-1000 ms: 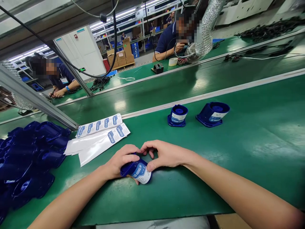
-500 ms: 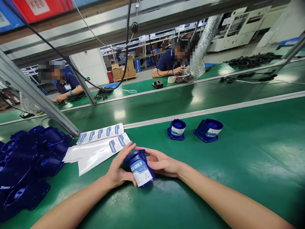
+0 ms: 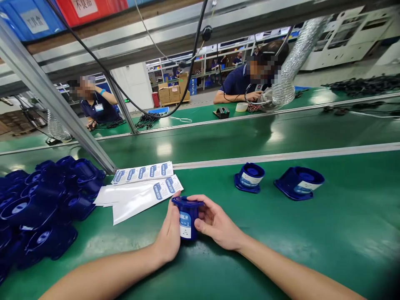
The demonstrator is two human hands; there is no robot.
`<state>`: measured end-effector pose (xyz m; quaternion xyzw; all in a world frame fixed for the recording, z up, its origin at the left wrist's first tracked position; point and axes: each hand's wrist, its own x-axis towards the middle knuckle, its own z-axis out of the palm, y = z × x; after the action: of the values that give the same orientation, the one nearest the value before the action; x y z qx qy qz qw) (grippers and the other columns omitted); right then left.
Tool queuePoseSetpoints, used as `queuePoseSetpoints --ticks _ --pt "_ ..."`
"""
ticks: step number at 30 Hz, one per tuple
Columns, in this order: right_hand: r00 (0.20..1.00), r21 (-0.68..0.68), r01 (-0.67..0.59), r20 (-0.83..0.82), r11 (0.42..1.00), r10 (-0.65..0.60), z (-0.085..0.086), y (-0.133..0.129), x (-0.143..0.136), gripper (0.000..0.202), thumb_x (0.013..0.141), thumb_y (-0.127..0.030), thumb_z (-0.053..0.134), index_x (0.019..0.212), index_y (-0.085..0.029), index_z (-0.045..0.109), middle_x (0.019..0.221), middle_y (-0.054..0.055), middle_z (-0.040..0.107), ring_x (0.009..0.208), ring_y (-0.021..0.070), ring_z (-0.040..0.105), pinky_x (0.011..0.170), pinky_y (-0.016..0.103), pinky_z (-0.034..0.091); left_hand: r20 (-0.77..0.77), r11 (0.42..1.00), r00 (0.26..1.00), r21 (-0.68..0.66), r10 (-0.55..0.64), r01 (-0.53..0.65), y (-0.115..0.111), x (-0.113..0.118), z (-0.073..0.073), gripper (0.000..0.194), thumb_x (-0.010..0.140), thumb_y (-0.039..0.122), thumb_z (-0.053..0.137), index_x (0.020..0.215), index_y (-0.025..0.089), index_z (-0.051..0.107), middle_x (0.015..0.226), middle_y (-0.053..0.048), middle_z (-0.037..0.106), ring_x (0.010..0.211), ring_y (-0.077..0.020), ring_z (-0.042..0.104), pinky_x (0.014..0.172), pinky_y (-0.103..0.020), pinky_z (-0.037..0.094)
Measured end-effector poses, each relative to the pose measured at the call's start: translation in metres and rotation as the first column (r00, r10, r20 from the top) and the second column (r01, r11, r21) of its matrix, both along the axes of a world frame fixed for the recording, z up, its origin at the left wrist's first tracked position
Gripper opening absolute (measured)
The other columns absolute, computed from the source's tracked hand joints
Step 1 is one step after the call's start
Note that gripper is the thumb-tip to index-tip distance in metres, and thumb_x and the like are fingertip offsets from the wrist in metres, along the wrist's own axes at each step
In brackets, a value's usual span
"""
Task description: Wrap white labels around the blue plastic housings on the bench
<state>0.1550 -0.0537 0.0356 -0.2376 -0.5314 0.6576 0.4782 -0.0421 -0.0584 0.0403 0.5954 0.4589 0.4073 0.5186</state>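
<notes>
Between my hands is a blue plastic housing (image 3: 193, 225), upright, its flanged end up and a blue-and-white label on its side. My left hand (image 3: 170, 233) presses its palm and fingers along the housing's left side, covering part of the label. Curled round the right side, my right hand (image 3: 217, 225) has its thumb in front and fingers at the flange. Behind my left hand lie a sheet with few labels left (image 3: 146, 200) and a strip of printed labels (image 3: 142, 172). Two labelled housings, a smaller-looking one (image 3: 250, 177) and a tilted one (image 3: 298, 183), stand at the right.
A heap of blue housings (image 3: 46, 208) fills the left of the green bench (image 3: 281, 250). A metal post (image 3: 71, 112) rises behind it. Cables (image 3: 200, 25) hang from the overhead frame. Two co-workers sit across the bench, near a foil duct (image 3: 300, 62).
The housing has turned upright, with its label rotated leftward. My left hand has flattened along its side, thumb no longer across the label. The camera view has shifted left.
</notes>
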Motion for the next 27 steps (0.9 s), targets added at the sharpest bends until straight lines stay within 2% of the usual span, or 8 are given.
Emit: queuePoseSetpoints --ticks 5,9,11,13,16,19,24,27 --pt "0.99 -0.037 0.098 0.104 0.994 -0.094 -0.001 -0.005 -0.005 0.053 0.097 -0.047 0.083 0.14 -0.029 0.057 0.135 0.011 0.07 0.103 0.0208 0.074 0.085 0.034 0.064 -0.083 0.993 0.995 0.104 -0.051 0.06 0.0 0.002 -0.004 0.073 0.112 0.069 0.028 0.161 0.016 0.04 0.165 -0.019 0.049 0.162 -0.0311 0.036 0.135 -0.051 0.033" --pt "0.972 -0.043 0.172 0.171 0.984 -0.162 0.003 -0.01 -0.008 0.052 0.097 -0.046 0.081 0.14 -0.028 0.057 0.135 0.012 0.071 0.108 0.0241 0.076 0.089 0.037 0.066 -0.123 0.987 0.989 0.13 -0.078 0.093 0.0 0.002 -0.004 0.062 0.113 0.062 0.035 0.155 0.017 0.045 0.157 -0.018 0.055 0.153 -0.0332 0.045 0.126 -0.049 0.045" --pt "0.969 -0.038 0.176 0.184 0.984 -0.166 0.007 -0.011 -0.008 0.051 0.098 -0.044 0.08 0.14 -0.028 0.057 0.133 0.012 0.072 0.109 0.0253 0.077 0.089 0.038 0.068 -0.086 0.985 0.99 0.129 -0.107 0.118 -0.002 0.002 -0.004 0.057 0.114 0.059 0.039 0.154 0.019 0.044 0.146 -0.016 0.06 0.138 -0.0319 0.056 0.114 -0.046 0.056" --pt "0.971 -0.026 0.171 0.174 0.985 -0.164 0.01 -0.012 -0.006 0.051 0.097 -0.043 0.08 0.14 -0.027 0.058 0.133 0.013 0.072 0.109 0.0265 0.078 0.088 0.039 0.068 -0.027 0.983 0.986 0.087 -0.162 0.164 -0.002 0.001 -0.005 0.056 0.113 0.058 0.042 0.154 0.021 0.041 0.133 -0.014 0.062 0.114 -0.0283 0.065 0.091 -0.041 0.065" --pt "0.974 -0.032 0.184 0.143 0.982 -0.177 0.01 -0.01 -0.003 0.052 0.095 -0.043 0.083 0.138 -0.026 0.06 0.134 0.013 0.072 0.108 0.0272 0.078 0.086 0.039 0.069 0.02 0.968 0.968 0.031 -0.251 0.25 -0.002 -0.002 -0.006 0.059 0.112 0.058 0.045 0.157 0.022 0.034 0.124 -0.012 0.06 0.09 -0.0228 0.064 0.072 -0.037 0.065" --pt "0.978 -0.061 0.192 0.1 0.979 -0.186 0.007 -0.007 -0.001 0.053 0.093 -0.045 0.085 0.136 -0.026 0.06 0.133 0.013 0.072 0.1 0.0259 0.078 0.083 0.039 0.068 -0.021 0.95 0.95 0.028 -0.31 0.311 0.001 -0.006 -0.006 0.066 0.111 0.058 0.048 0.162 0.022 0.027 0.119 -0.011 0.061 0.085 -0.0216 0.064 0.078 -0.04 0.064" --pt "0.975 -0.026 0.214 0.074 0.976 -0.212 0.004 -0.003 0.001 0.05 0.094 -0.045 0.085 0.134 -0.026 0.063 0.131 0.012 0.073 0.105 0.0248 0.075 0.094 0.04 0.064 -0.032 0.918 0.919 0.027 -0.394 0.395 0.007 -0.012 -0.009 0.086 0.107 0.058 0.057 0.17 0.018 0.014 0.104 -0.009 0.066 0.083 -0.0237 0.065 0.085 -0.043 0.061" --pt "0.976 -0.006 0.204 0.072 0.979 -0.203 0.004 0.001 0.004 0.05 0.094 -0.046 0.085 0.134 -0.027 0.063 0.133 0.012 0.071 0.114 0.0253 0.071 0.101 0.041 0.061 -0.025 0.913 0.917 0.085 -0.398 0.399 0.011 -0.013 -0.012 0.097 0.105 0.056 0.063 0.174 0.018 0.006 0.136 -0.018 0.064 0.116 -0.033 0.067 0.111 -0.053 0.054"
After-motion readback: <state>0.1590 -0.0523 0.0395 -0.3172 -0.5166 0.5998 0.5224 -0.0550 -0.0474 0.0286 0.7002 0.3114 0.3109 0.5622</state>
